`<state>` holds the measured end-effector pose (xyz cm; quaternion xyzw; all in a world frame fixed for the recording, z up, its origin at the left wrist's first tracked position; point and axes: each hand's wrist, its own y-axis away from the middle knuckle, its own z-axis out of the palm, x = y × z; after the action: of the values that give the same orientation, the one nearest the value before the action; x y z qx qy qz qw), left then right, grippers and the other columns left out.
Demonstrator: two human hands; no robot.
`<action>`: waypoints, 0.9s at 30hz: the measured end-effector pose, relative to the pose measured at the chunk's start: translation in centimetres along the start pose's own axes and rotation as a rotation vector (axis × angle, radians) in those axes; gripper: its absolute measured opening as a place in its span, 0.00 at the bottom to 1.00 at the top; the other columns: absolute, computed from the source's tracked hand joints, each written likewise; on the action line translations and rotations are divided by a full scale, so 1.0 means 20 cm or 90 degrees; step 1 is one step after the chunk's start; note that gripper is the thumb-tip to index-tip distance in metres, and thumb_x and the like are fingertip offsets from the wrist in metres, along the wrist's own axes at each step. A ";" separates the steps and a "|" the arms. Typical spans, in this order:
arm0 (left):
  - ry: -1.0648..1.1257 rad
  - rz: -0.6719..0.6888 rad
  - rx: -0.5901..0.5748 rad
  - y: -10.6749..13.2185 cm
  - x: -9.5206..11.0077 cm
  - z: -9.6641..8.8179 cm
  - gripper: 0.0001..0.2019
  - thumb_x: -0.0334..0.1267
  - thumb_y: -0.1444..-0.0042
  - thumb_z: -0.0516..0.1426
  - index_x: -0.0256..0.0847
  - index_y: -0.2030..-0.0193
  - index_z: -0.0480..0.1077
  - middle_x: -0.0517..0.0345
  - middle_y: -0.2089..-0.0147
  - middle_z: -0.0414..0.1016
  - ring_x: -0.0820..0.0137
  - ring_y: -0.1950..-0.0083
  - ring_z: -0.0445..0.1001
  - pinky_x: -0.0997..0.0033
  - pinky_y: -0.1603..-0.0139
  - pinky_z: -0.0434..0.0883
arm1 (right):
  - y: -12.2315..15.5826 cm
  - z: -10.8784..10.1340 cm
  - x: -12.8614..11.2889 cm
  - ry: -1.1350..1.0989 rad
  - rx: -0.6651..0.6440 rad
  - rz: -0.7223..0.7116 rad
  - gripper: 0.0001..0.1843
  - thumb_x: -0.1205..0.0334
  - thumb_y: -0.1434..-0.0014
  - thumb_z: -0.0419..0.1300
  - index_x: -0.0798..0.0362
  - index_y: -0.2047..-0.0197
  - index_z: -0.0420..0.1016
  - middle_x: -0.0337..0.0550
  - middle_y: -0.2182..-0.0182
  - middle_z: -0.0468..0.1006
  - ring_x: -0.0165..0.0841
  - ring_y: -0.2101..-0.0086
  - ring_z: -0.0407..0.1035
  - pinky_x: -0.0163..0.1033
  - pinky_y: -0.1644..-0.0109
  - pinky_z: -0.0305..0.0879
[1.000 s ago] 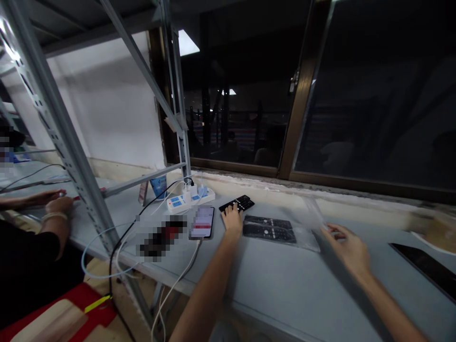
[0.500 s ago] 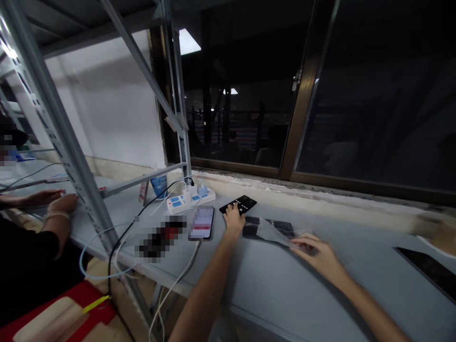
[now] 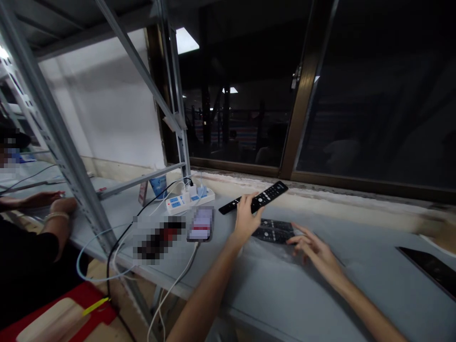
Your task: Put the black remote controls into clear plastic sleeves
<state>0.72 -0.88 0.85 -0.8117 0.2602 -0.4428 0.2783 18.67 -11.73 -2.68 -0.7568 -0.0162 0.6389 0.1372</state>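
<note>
My left hand (image 3: 247, 216) is closed on a black remote control (image 3: 272, 194), held slanted with its button face showing and its far end to the right. Under and left of these fingers lies another black remote (image 3: 229, 206), partly hidden by the hand. Two more dark remotes (image 3: 274, 231) lie side by side on the table, to the right. My right hand (image 3: 313, 244) is at their right end, fingers apart, fingertips at or very near them. A clear plastic film (image 3: 274, 251) lies around their near side, hard to make out.
A phone (image 3: 200, 224) on a white cable and a power strip (image 3: 190, 199) with plugs are to the left. A dark flat device (image 3: 427, 270) lies far right. A metal rack post (image 3: 76, 175) rises at left; beyond it are another person's hands (image 3: 53, 202).
My left hand has lifted a remote and shifted slightly right. My right hand has let the clear film down; its fingers are spread now, and the two remotes show more plainly.
</note>
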 end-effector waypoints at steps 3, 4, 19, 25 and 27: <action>0.023 0.117 -0.134 0.07 0.08 0.04 0.19 0.37 0.45 0.54 0.46 0.46 0.59 0.55 0.49 0.67 0.66 0.46 0.65 0.64 0.45 0.60 | -0.02 -0.04 -0.01 -0.139 0.061 0.073 0.40 0.36 0.52 0.54 0.54 0.43 0.61 0.50 0.67 0.78 0.35 0.77 0.69 0.36 0.83 0.61; 0.025 0.157 -0.187 0.09 0.10 0.06 0.19 0.38 0.45 0.55 0.45 0.46 0.59 0.55 0.49 0.67 0.66 0.47 0.65 0.64 0.45 0.61 | -0.03 -0.06 -0.01 -0.170 0.087 0.088 0.39 0.34 0.53 0.53 0.55 0.47 0.65 0.50 0.69 0.79 0.35 0.79 0.69 0.36 0.84 0.60; -0.042 0.361 -0.278 0.22 0.20 0.19 0.24 0.54 0.46 0.52 0.43 0.47 0.61 0.52 0.51 0.66 0.63 0.50 0.64 0.62 0.49 0.62 | -0.05 -0.18 -0.04 -0.188 0.474 0.037 0.25 0.43 0.53 0.58 0.57 0.62 0.71 0.44 0.81 0.76 0.35 0.81 0.68 0.36 0.82 0.61; -0.111 0.391 -0.378 0.29 0.16 0.27 0.29 0.58 0.49 0.52 0.40 0.47 0.62 0.52 0.54 0.68 0.63 0.53 0.66 0.64 0.49 0.62 | -0.05 -0.20 -0.04 -0.174 0.463 -0.028 0.32 0.46 0.57 0.62 0.53 0.51 0.67 0.42 0.75 0.78 0.36 0.77 0.72 0.34 0.82 0.62; -0.122 0.399 -0.387 0.30 0.16 0.28 0.26 0.57 0.48 0.53 0.41 0.49 0.65 0.52 0.55 0.69 0.63 0.53 0.66 0.64 0.49 0.62 | -0.05 -0.19 -0.03 -0.173 0.451 -0.019 0.33 0.46 0.57 0.62 0.54 0.50 0.67 0.43 0.75 0.79 0.36 0.77 0.72 0.34 0.82 0.62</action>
<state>5.89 -6.00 -3.95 -0.7759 0.5850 -0.1630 0.1707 22.33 -11.55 -1.27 -0.5708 0.1766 0.6973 0.3960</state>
